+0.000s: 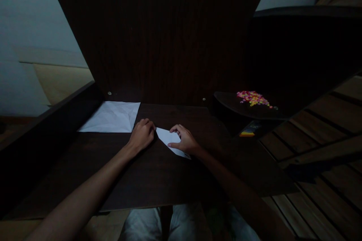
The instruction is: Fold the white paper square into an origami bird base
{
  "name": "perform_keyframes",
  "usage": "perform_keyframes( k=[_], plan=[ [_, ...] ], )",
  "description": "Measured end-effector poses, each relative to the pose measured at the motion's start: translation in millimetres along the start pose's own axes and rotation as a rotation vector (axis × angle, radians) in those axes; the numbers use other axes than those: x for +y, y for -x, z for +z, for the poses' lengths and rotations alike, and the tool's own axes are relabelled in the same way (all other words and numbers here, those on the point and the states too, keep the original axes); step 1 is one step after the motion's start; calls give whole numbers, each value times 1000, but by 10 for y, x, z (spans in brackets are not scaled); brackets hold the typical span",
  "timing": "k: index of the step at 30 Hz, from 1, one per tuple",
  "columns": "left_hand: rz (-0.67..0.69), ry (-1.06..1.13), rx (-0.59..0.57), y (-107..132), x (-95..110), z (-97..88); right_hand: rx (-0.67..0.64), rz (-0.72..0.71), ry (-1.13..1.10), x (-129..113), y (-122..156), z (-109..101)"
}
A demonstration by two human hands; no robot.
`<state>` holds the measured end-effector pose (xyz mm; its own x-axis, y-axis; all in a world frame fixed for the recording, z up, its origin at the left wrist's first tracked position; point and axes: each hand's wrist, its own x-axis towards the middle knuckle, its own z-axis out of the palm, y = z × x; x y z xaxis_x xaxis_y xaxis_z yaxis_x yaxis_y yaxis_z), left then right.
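Observation:
A folded white paper with pointed ends lies slanted on the dark wooden desk. At its upper left tip, my left hand is closed, the fingers curled and pinching that end. My right hand grips the paper's middle and right part, thumb on the near side and bent fingers on the far side. Part of the paper is hidden beneath this hand. Farther left lies a larger creased white sheet, flat and just beyond my left hand.
Small pink, yellow and orange pieces are heaped on a rounded dark shelf at the right. A tall dark panel rises behind the desk. A low side board edges it on the left.

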<state>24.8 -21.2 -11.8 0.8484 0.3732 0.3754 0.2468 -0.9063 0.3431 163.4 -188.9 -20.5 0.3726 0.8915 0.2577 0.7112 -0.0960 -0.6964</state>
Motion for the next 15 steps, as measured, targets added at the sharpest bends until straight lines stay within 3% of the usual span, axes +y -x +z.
perform_keyframes(
  k=[4,11,13,15],
  plan=[
    [-57,119,9,-8,25,-2,45,44,-141,59,0,39],
    [-262,448,73,-9,102,-9,119,218,-620,48,-1,74],
    [-304,592,21,1,146,10,217,194,-667,25,-9,68],
    [-296,791,-133,20,211,32,309,152,-689,3,-14,64]
  ],
)
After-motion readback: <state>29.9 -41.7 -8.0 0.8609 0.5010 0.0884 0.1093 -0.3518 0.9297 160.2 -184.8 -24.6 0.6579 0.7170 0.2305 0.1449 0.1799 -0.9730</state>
